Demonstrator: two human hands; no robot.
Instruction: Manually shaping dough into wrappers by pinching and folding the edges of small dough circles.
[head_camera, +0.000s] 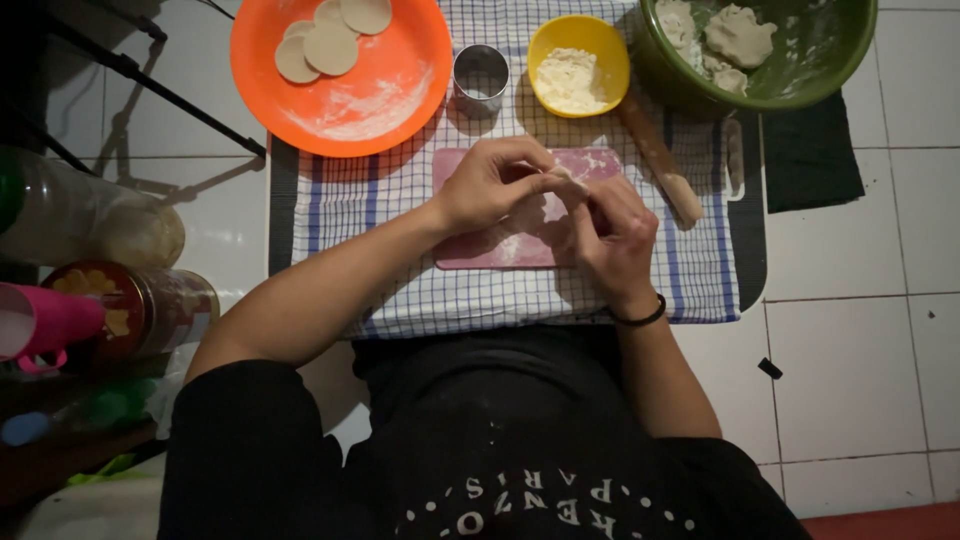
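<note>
Seen from above, a person's two hands meet over a pink cutting board dusted with flour. The left hand and the right hand curl their fingers together around a small piece of pale dough, pinching it between the fingertips just above the board. The board lies on a blue and white checked cloth spread beneath both hands.

Beyond the left hand sits an orange plate holding several flat round dough discs. Straight beyond the hands stand a round metal cutter and a yellow bowl of flour. Beyond the right hand, a green bowl holds lumps of dough, and a wooden rolling pin lies slanted just beside the board. A black band circles the right wrist.
</note>
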